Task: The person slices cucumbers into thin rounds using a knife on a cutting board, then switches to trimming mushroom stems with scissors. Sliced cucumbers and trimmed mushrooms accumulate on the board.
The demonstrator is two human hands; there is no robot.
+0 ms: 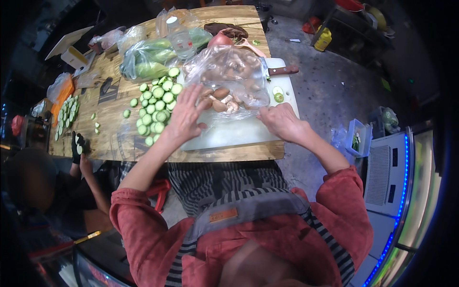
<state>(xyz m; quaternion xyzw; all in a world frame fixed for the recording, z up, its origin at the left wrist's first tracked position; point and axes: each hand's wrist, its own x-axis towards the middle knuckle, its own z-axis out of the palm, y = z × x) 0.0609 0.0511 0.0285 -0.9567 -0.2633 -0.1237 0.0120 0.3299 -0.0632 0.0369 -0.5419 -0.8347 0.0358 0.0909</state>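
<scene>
A clear plastic bag of mushrooms (233, 66) lies on the white cutting board (229, 134), its mouth towards me. Several brown-capped mushrooms (220, 99) show at the opening. My left hand (184, 116) is by the left side of the mouth, palm down with fingers apart; whether it touches the plastic is unclear. At the mouth's right corner, my right hand (283, 122) has its fingers closed on the bag's edge. A knife with a brown handle (283, 70) rests on the board beyond that hand, its blade mostly hidden by the bag. Zucchini pieces (278, 97) lie nearby.
Cut zucchini chunks (157, 104) are heaped left of the board. Behind them stand a bagged green vegetable (147, 59) and a clear bottle (181, 39). At left, a person's black-gloved hand (76, 149) holds zucchini slices near a sliced pile (67, 113). A plastic bin (358, 138) sits right.
</scene>
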